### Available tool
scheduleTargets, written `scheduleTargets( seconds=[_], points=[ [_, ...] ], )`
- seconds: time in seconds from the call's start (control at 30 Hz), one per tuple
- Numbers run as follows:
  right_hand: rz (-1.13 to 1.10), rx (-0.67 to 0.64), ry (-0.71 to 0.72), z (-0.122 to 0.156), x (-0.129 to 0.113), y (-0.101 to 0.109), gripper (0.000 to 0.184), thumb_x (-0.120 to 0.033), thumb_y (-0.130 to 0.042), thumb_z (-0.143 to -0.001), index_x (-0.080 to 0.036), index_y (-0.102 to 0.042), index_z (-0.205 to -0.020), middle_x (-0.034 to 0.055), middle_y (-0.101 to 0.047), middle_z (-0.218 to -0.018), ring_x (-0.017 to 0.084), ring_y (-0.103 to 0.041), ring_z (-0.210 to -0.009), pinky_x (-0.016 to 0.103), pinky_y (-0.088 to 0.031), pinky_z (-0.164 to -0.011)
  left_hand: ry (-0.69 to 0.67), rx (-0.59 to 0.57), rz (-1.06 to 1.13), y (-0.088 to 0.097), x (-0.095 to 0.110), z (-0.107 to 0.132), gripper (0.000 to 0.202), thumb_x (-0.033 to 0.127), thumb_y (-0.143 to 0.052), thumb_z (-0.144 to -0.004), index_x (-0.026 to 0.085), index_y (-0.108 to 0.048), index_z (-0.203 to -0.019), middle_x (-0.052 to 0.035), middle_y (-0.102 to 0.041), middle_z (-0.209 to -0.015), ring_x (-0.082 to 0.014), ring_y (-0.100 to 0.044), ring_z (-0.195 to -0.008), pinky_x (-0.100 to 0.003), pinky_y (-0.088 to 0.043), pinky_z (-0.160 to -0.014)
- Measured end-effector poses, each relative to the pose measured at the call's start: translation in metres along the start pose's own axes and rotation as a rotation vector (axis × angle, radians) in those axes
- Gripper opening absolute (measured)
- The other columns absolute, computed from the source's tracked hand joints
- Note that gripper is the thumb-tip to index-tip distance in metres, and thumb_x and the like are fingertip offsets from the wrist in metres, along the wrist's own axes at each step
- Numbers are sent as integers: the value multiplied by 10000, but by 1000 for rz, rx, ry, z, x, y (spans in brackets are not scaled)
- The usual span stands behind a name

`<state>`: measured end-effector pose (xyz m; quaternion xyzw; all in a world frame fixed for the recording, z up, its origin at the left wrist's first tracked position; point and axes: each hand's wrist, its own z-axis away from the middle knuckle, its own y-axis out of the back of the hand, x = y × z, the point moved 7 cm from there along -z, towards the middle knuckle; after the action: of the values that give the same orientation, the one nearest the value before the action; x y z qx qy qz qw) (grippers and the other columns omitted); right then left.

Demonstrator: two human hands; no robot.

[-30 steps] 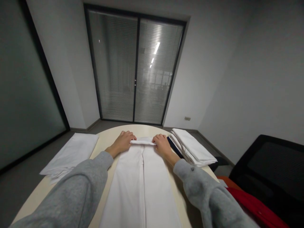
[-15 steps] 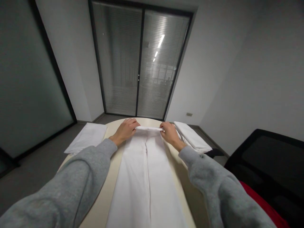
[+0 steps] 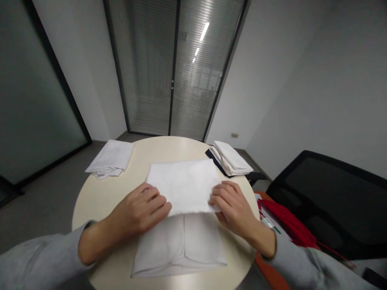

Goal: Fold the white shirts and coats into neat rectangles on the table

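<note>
A white cloth [image 3: 184, 189] lies folded over on itself in the middle of a round beige table [image 3: 99, 193]. My left hand [image 3: 140, 211] grips the left end of the folded-over edge, with the fingers curled onto the fabric. At the right end of that same edge my right hand [image 3: 234, 207] pinches the cloth. The lower layer of the cloth spreads out towards me under the fold. Both grey sleeves reach in from the bottom corners.
A folded white cloth [image 3: 110, 159] hangs over the table's far left edge. A stack of folded white cloths [image 3: 231, 158] on a dark item sits at the far right. A black chair [image 3: 326, 193] with red fabric [image 3: 284, 221] stands right of the table. Glass doors with blinds are behind.
Both hands have pulled the far end of the long cloth towards me and laid it over the near part, halving its length. The head has tilted down and back.
</note>
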<state>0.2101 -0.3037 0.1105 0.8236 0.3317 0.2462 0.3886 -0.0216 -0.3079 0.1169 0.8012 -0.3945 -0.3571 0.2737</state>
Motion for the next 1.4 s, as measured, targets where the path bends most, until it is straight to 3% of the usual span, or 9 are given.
scheduleTargets(
  seconds=[0.17,0.33,0.47,0.63,0.83,0.93,1.07,1.2,1.4],
  points=[
    [-168,25,-52,8,-21,1,303,-35,-521,-755,-233,-551,-983,60,-655,-972,250,-598,-1026,471,-422,-1023,181,45,166,11,3,11,231,52,-484,-942,206,-645,-1004,-25,-656,-836,-197,-571,-764,-370,-468,-723],
    [-92,238,-365,-85,73,7,136,-151,-563,-792,-235,-552,-898,52,-650,-882,242,-597,-870,369,-449,-792,568,230,150,0,-132,-44,147,112,-588,-828,191,-668,-923,-50,-663,-943,-221,-622,-920,-353,-491,-823],
    [133,75,-545,-176,161,-10,194,-188,-537,-849,-213,-612,-1026,98,-694,-1055,277,-609,-1020,380,-444,-865,799,162,105,-41,-250,-93,219,119,-599,-781,190,-698,-963,-57,-674,-1010,-228,-628,-977,-337,-489,-872],
    [213,-266,-682,-231,230,-70,261,-197,-576,-928,-225,-662,-1172,125,-712,-1203,287,-638,-1124,401,-470,-943,1028,-122,42,-110,-308,-105,262,122,-617,-828,193,-694,-1068,-120,-678,-1155,-288,-604,-1115,-421,-476,-952],
    [159,-507,-756,-241,305,-187,338,-420,-635,-1008,-189,-645,-1255,90,-657,-1268,230,-661,-1088,456,-563,-949,848,-85,12,-180,-270,-95,478,262,-578,-953,142,-521,-1412,-193,-564,-1431,-337,-493,-1332,-515,-410,-1077],
    [142,-583,-792,-225,335,-238,343,-399,-650,-1004,-189,-634,-1274,91,-646,-1288,230,-663,-1087,447,-579,-930,575,-301,281,-239,-208,-78,585,532,-494,-1015,232,-451,-1516,-126,-511,-1556,-293,-468,-1418,-480,-366,-1163],
    [149,-558,-770,-199,345,-288,417,-406,-620,-1010,-186,-597,-1363,144,-583,-1419,308,-577,-1278,560,-462,-1081,507,-521,456,-296,-151,-45,799,741,-277,-1003,283,-229,-1657,-79,-216,-1728,-327,-180,-1589,-572,-172,-1261],
    [79,-486,-577,-193,321,-329,520,-337,-416,-1064,-241,-410,-1575,132,-302,-1688,304,-193,-1574,552,-102,-1262,506,-525,481,-310,-141,-41,856,787,-256,-981,277,-210,-1667,-97,-134,-1736,-335,-107,-1601,-593,-93,-1275],
    [-122,-606,-419,-190,305,-369,586,-510,-202,-1095,-315,-283,-1642,23,-262,-1712,258,-184,-1588,495,-115,-1272,523,-538,521,-297,-144,-49,877,789,-197,-987,210,-332,-1632,-151,-215,-1710,-365,-144,-1591,-620,-90,-1271]
  ],
)
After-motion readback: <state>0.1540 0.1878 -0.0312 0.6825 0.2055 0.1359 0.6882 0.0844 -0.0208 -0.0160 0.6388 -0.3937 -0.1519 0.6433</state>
